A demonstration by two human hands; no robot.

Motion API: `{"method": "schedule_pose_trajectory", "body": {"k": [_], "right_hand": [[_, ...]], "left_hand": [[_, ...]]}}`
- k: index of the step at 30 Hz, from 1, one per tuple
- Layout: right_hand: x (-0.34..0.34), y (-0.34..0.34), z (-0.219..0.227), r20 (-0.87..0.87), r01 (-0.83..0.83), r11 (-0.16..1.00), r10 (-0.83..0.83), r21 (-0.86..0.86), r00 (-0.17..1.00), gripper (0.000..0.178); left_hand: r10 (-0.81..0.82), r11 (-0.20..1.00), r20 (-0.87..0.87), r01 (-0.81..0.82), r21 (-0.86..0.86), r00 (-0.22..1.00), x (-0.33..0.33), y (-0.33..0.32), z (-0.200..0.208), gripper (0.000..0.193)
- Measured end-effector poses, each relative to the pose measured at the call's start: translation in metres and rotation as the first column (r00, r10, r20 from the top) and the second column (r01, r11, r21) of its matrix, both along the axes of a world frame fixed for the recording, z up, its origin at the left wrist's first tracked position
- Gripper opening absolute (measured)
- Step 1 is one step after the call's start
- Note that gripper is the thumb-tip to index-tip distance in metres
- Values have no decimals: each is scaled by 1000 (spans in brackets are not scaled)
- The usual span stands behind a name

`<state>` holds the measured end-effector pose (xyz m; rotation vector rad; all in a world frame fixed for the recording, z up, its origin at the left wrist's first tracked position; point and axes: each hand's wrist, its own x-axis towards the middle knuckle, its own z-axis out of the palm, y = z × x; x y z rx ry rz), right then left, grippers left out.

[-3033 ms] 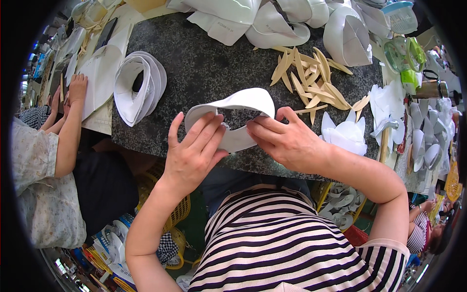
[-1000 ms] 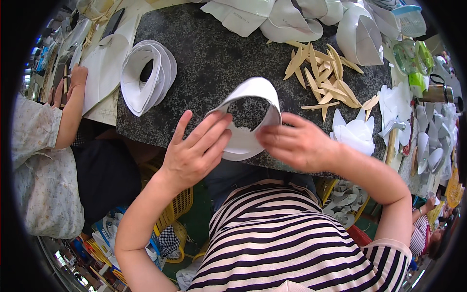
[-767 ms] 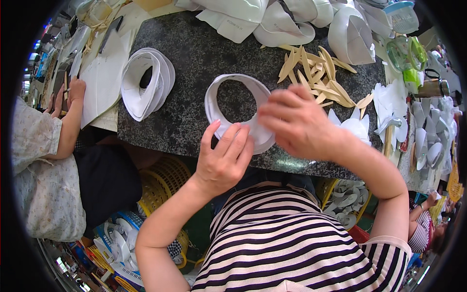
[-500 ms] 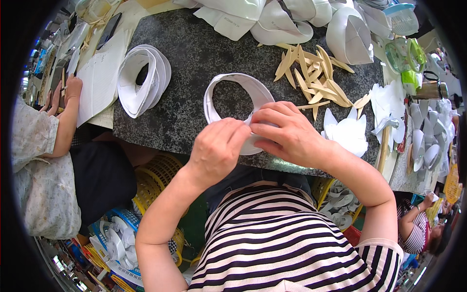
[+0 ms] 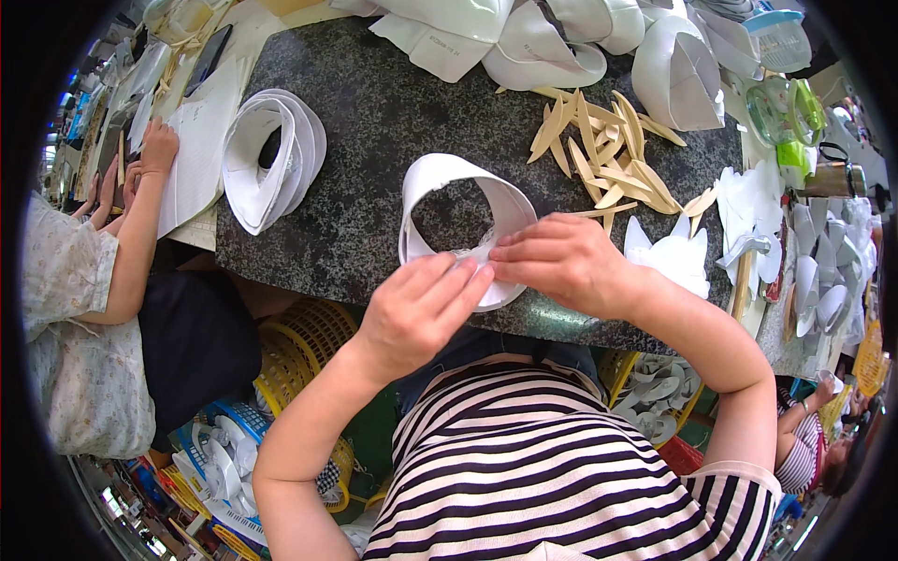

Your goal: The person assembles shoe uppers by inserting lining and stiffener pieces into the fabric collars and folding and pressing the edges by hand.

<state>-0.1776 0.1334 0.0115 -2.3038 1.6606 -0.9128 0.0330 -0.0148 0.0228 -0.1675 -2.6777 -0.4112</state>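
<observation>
A white shoe upper (image 5: 438, 171), bent into a ring, stands on the dark speckled tabletop (image 5: 360, 122) in front of me. My left hand (image 5: 418, 307) pinches its near edge from the left. Close beside it, the fingers of my right hand (image 5: 561, 265) press on the same edge from the right. Both hands are closed on the piece, and their fingertips almost meet. Those fingers hide part of the near wall. A stack of similar white pieces (image 5: 301, 159) sits to the left.
Tan pointed strips (image 5: 608, 159) lie heaped at right, beside white cut pieces (image 5: 669, 255). More white uppers (image 5: 552, 56) crowd the far edge. Yellow baskets (image 5: 304, 337) stand below the table. At left, a co-worker's hand (image 5: 159, 147) rests by paper sheets (image 5: 192, 154).
The ring's far wall has tipped up and the piece has turned slightly. Both hands have shifted a little nearer to me, still on its near edge. The co-worker's hand has moved slightly.
</observation>
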Motion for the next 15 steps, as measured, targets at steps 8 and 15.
{"method": "schedule_pose_trajectory", "body": {"k": [8,15], "right_hand": [[17,29,7,-193,22,987,9,159,981,51],[40,36,1,-182,8,979,30,203,983,55]], "left_hand": [[10,969,200,39,-243,980,32,9,-9,43],[-46,990,247,77,-116,968,52,-5,-7,29]]}}
